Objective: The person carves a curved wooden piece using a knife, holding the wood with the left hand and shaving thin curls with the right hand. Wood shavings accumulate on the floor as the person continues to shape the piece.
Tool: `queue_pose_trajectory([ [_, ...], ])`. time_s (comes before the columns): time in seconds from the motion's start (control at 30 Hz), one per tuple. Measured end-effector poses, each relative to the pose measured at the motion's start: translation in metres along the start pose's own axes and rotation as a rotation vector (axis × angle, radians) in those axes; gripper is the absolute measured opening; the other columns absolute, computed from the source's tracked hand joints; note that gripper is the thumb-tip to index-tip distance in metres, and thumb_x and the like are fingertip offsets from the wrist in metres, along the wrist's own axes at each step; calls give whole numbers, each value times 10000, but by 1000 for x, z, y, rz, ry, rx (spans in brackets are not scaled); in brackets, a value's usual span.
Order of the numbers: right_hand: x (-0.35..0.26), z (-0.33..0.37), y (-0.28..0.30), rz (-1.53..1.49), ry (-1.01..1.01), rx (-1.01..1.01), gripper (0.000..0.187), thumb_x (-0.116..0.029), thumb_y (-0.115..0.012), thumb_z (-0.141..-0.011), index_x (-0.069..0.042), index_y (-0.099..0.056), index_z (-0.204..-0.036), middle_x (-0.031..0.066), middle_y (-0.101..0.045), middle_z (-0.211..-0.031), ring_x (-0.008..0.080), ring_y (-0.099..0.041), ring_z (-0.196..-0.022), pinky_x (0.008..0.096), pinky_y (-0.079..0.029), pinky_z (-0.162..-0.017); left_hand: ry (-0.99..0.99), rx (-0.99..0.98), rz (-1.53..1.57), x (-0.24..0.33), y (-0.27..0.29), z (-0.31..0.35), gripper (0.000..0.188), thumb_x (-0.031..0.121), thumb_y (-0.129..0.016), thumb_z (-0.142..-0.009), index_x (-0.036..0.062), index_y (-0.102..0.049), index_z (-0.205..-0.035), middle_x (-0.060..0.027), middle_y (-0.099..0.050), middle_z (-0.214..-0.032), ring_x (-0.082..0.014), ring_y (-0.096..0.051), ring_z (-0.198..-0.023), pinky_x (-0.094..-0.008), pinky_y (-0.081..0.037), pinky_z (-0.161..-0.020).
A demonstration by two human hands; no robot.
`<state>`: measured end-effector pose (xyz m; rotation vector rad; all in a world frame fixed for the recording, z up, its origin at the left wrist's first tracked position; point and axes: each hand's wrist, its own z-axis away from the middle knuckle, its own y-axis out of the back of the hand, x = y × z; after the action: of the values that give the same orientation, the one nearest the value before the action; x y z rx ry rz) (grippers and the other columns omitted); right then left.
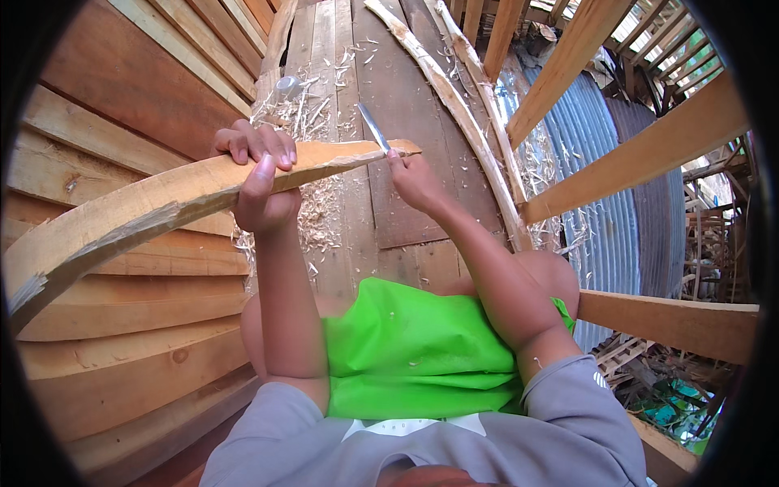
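Note:
A long, curved piece of pale wood [162, 191] runs from the left rim to the middle, its far end narrowed to a tip. My left hand [264, 174] is wrapped around it partway along, with the thumb over the top face. My right hand [414, 180] grips a knife [373, 126] close to the wood's tip. The blade points up and away, lying across the narrowed end. My fingers cover the knife's handle. Bright green cloth [422, 345] lies over my lap below both forearms.
Wood shavings [320, 215] litter the plank floor [406, 199]. A clear cup [288, 86] stands among them. Two peeled poles [450, 93] lie to the right, beside wooden railings [641, 158]. Past these is corrugated metal sheeting [617, 219]. A plank wall [138, 325] rises on the left.

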<state>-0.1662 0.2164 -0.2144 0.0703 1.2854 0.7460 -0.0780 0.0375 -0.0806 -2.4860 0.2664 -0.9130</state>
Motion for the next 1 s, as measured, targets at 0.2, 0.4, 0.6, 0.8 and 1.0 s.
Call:
queue_pose_trajectory([
  [0.2, -13, 15, -2, -29, -60, -6, 555, -434, -390, -1009, 29, -569, -761, 132, -593, -679, 263, -563, -558, 439, -454, -544, -13, -25, 23, 2, 2, 1, 265, 12, -568, -708, 114, -375, -858, -41, -405, -758, -142, -476, -635, -296, -446, -645],
  [0.4, -11, 10, 6, -154, -240, -82, 532, -435, -365, -1016, 16, -557, -810, 85, -539, -642, 205, -513, -519, 393, -423, -483, 1, 3, 10, 1, 0, 0, 263, 22, -566, -708, 119, -373, -859, -39, -405, -760, -142, -474, -632, -298, -445, -644],
  [0.6, -14, 11, 11, -213, -285, -109, 532, -436, -359, -1021, 17, -546, -814, 81, -536, -635, 202, -515, -535, 392, -431, -494, 10, 3, -17, 2, -2, 0, 230, 38, -537, -711, 128, -379, -851, -34, -407, -739, -146, -470, -649, -298, -410, -663],
  [0.8, -15, 8, 9, -144, -267, -104, 571, -424, -356, -1020, 78, -614, -938, 167, -636, -794, 242, -603, -635, 413, -465, -547, -1, 31, -7, 1, -3, 0, 274, 34, -581, -706, 113, -368, -859, -39, -403, -745, -145, -475, -625, -299, -446, -640],
  [1.0, -27, 18, 0, -134, -167, -54, 587, -431, -364, -1016, 93, -629, -982, 182, -645, -842, 255, -619, -648, 416, -470, -554, 10, 28, -25, 2, -2, 1, 234, 40, -544, -701, 128, -384, -847, -31, -405, -727, -144, -474, -642, -303, -409, -664],
])
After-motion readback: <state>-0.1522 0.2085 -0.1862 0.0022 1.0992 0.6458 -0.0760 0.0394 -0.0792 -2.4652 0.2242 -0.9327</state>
